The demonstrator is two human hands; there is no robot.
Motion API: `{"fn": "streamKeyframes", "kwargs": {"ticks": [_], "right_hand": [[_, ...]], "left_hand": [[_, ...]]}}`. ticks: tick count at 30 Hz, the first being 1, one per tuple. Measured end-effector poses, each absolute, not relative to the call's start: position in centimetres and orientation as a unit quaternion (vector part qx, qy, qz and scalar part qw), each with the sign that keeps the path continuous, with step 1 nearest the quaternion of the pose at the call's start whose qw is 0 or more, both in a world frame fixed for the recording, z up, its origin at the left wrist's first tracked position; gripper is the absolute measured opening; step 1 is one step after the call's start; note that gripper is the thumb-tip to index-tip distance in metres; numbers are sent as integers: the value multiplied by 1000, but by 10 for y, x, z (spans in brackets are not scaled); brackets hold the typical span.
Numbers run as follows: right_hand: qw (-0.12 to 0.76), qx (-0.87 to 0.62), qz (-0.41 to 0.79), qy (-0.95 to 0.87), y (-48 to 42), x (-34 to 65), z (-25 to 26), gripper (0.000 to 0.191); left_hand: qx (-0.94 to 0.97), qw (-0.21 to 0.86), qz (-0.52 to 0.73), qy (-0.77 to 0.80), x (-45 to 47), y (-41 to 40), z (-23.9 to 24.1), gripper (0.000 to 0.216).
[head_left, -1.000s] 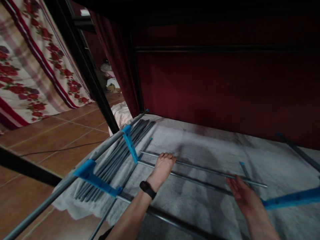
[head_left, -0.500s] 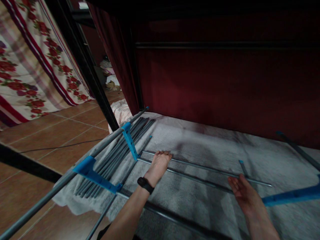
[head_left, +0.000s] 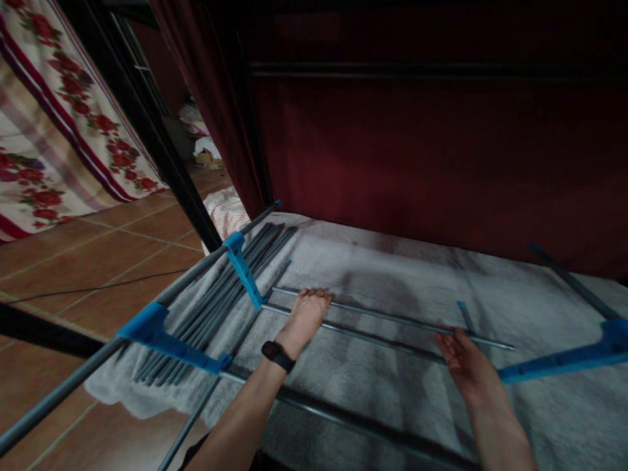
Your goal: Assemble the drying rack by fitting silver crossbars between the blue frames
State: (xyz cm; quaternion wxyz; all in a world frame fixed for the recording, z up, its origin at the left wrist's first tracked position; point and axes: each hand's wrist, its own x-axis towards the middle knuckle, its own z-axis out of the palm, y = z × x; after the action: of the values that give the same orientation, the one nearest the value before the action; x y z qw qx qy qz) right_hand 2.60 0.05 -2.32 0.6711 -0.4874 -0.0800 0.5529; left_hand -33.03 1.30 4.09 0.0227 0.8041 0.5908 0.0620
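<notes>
Two long grey rods (head_left: 377, 316) lie side by side across a pale grey mat (head_left: 392, 261). My left hand (head_left: 307, 313), with a black watch on its wrist, lies palm down on their left part, and its fingers curl over the farther rod. Just left of it a blue plastic connector (head_left: 243, 269) joins the rods to a grey side tube. My right hand (head_left: 464, 365) is open with its fingers stretched, and its fingertips are at the right part of the farther rod. Below it a blue bar (head_left: 564, 360) reaches in from the right.
A bundle of loose grey rods (head_left: 220, 288) lies on the mat's left side under a tube with a second blue connector (head_left: 167, 340). Dark red fabric (head_left: 417, 150) closes off the back. A black post (head_left: 147, 131), floral cloth (head_left: 49, 131) and tiled floor (head_left: 98, 255) are on the left.
The view has drifted, so everything sits a little further left and higher. Both hands keep nearly the same places on the rods. The right fingertips are slightly closer to the farther rod.
</notes>
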Motion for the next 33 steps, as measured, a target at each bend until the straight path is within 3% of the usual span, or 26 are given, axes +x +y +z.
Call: {"fn": "streamKeyframes", "kwargs": {"ticks": [4, 10, 19, 33], "right_hand": [[674, -484, 552, -86, 0, 23, -24, 8], [685, -478, 545, -77, -1, 18, -22, 10], [687, -482, 534, -100, -2, 6, -13, 19], [701, -459, 539, -90, -5, -6, -4, 18]], "left_hand": [[811, 24, 82, 579, -330, 12, 43, 45], [812, 37, 108, 573, -326, 12, 51, 27], [834, 50, 108, 538, -324, 15, 48, 21], [871, 91, 147, 459, -309, 13, 45, 28]]}}
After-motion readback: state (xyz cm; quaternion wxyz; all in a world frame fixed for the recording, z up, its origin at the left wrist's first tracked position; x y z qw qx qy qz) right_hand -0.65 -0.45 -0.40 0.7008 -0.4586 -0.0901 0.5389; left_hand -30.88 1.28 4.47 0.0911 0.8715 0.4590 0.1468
